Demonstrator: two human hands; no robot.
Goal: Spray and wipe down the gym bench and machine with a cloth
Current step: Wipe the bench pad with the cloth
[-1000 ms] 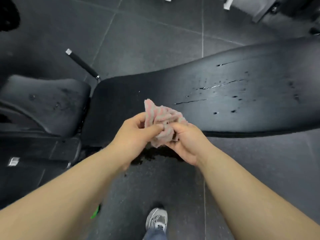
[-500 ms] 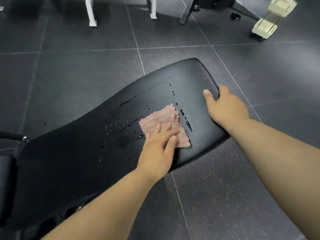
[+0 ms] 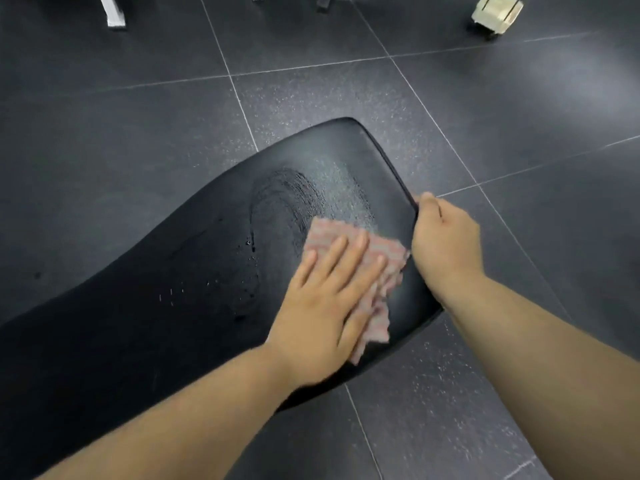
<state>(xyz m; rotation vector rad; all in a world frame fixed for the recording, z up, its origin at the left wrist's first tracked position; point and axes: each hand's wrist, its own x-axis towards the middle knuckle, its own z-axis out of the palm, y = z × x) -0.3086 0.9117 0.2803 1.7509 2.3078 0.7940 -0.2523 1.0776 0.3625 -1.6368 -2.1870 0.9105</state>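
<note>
Cloth [image 3: 386, 258]: pink-and-grey striped, spread flat on the near right end of the bench pad, its right edge just beside the right hand.
Left hand [image 3: 325, 299]: palm down on the cloth, fingers straight and spread, pressing it onto the pad.
Right hand [image 3: 446, 247]: fingers curled over the pad's end edge, gripping it.
Bench pad [image 3: 173, 289]: black, running from lower left to centre right.
Droplets [image 3: 249, 242]: small beads left of the cloth.
Wet swirl [image 3: 294, 192]: glossy streaks just beyond the cloth.
Floor [image 3: 519, 116]: dark speckled tiles with pale seams.
White frame legs [image 3: 112, 12]: far, top left.
Cream-coloured object [image 3: 497, 12]: far, top right, too cropped to identify.
</note>
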